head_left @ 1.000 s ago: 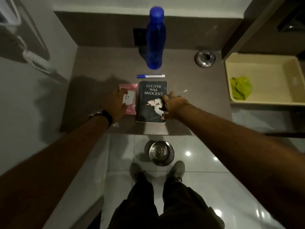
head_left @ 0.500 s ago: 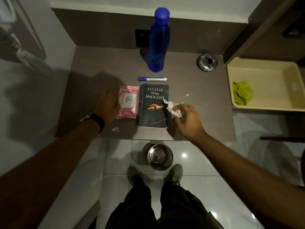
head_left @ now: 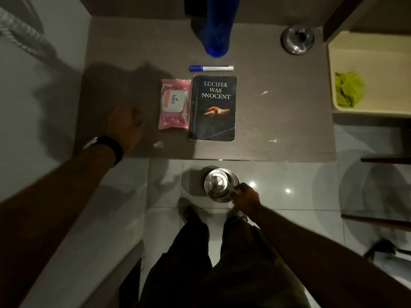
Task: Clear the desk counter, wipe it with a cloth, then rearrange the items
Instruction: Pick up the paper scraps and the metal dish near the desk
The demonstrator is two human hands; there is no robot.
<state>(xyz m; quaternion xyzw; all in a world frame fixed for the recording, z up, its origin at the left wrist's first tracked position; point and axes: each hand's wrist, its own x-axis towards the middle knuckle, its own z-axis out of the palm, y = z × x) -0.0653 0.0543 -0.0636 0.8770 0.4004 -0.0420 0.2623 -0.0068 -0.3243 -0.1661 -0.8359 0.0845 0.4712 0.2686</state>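
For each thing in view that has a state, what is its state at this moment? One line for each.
Black paperback book: closed, flat on the counter.
Pink wipes packet: flap shut, flat.
Blue-capped white marker: capped.
Blue plastic bottle: upright; cap out of view.
Steel pedal bin: lid closed.
Green cloth: crumpled in the cream tray.
Left hand: closed, holds nothing visible.
Right hand: shut on white paper scrap.

Dim room, glossy white floor tiles [head_left: 278, 218]

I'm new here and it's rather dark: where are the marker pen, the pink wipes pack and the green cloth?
marker pen [head_left: 211, 68]: head view, middle of its white barrel.
pink wipes pack [head_left: 174, 104]: head view, its white label flap.
green cloth [head_left: 348, 92]: head view, centre of the crumpled fabric.
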